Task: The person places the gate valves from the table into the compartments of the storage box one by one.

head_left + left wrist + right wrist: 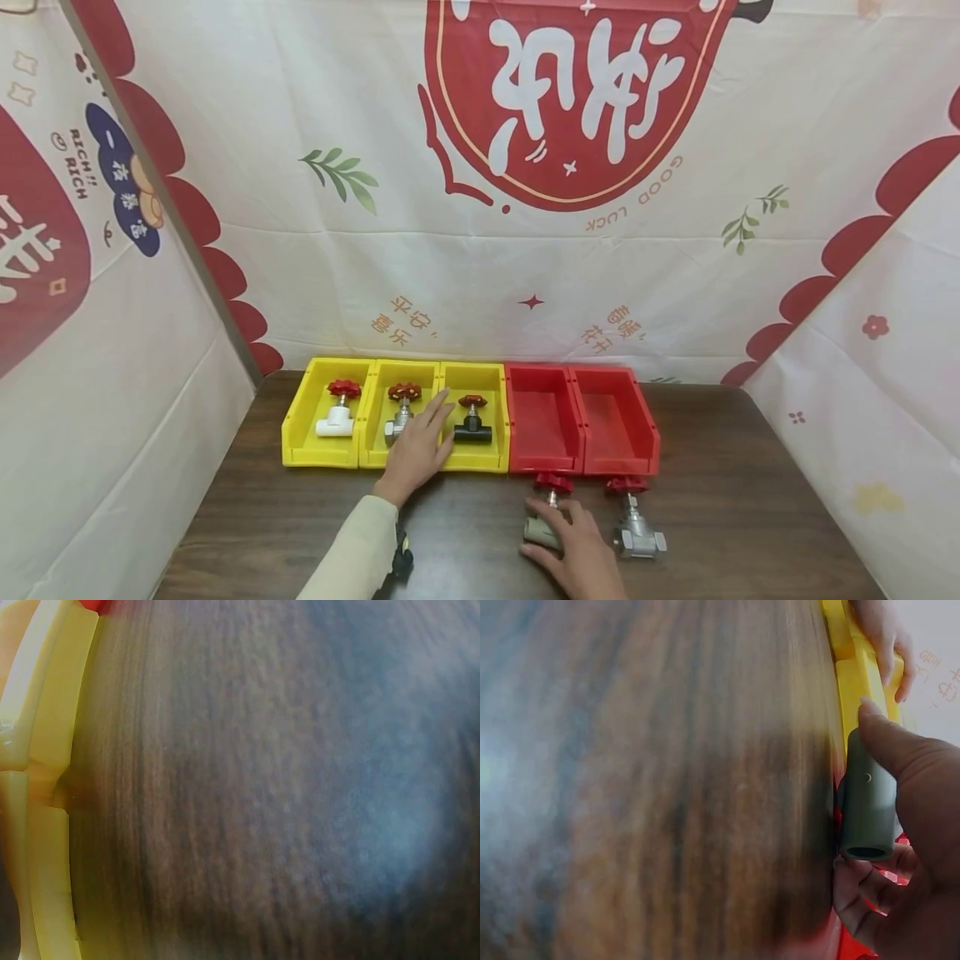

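My left hand [416, 450] reaches over the yellow bins, its fingers extended between a silver metal valve [402, 417] and a black valve [472, 427]. The hand partly hides the silver valve. My right hand [577, 550] holds a grey-green valve [868, 799] with a red handwheel [553, 483], just in front of the red bins. In the right wrist view the thumb lies along its tube, with curled fingers by the tube's end. Right of that hand, another silver valve [637, 533] with a red handwheel rests on the table.
A white valve [335, 421] with a red handwheel lies in the leftmost yellow bin [300, 446]. Two red bins [543, 417] adjoin the yellow row on the right. The bins line the back of the brown table [735, 500], below a printed white cloth [480, 275].
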A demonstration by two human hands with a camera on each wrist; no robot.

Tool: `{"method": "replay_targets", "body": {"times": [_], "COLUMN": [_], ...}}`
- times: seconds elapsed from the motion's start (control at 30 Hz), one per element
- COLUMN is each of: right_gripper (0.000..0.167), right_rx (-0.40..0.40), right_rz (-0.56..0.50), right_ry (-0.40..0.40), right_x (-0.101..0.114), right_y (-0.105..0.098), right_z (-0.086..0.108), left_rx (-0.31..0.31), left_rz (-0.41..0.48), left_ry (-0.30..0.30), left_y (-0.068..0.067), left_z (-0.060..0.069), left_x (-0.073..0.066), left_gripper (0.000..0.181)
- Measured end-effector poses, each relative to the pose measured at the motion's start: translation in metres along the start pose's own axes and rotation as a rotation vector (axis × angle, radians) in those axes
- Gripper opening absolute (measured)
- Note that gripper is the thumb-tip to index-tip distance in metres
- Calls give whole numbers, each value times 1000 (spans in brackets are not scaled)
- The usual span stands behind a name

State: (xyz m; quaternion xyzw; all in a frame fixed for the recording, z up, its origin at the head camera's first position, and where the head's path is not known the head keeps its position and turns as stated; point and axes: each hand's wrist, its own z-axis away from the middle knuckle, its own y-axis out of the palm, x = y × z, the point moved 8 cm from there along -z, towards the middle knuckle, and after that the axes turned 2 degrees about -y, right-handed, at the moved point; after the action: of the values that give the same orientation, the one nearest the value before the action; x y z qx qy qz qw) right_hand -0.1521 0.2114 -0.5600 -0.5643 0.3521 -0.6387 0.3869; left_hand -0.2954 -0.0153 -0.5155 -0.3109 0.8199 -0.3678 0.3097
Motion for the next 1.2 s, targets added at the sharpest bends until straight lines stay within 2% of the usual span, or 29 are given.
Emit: {"method": "replay_targets", "body": {"times": [0.27, 0.47, 0.9, 1.2], "right_gripper": [53, 43, 39, 38], "right_rx": [17, 58, 36, -20], "right_rz": [17, 2, 11, 70], "right_ry": [16, 48, 19, -95], "right_x": [1, 3, 6, 14], "right_y": [1, 4, 1, -7], "right_z": [-3, -5, -3, 2], "left_rx": [-16, -19, -10, -40], "left_rz": [-4, 0, 15, 9], "left_ry": [0, 2, -7, 10], "left_y": [-1, -2, 0, -4], "left_z": [0, 1, -1, 0], "left_x": [0, -1, 0, -2], "left_gripper": [47, 49, 47, 47]}}
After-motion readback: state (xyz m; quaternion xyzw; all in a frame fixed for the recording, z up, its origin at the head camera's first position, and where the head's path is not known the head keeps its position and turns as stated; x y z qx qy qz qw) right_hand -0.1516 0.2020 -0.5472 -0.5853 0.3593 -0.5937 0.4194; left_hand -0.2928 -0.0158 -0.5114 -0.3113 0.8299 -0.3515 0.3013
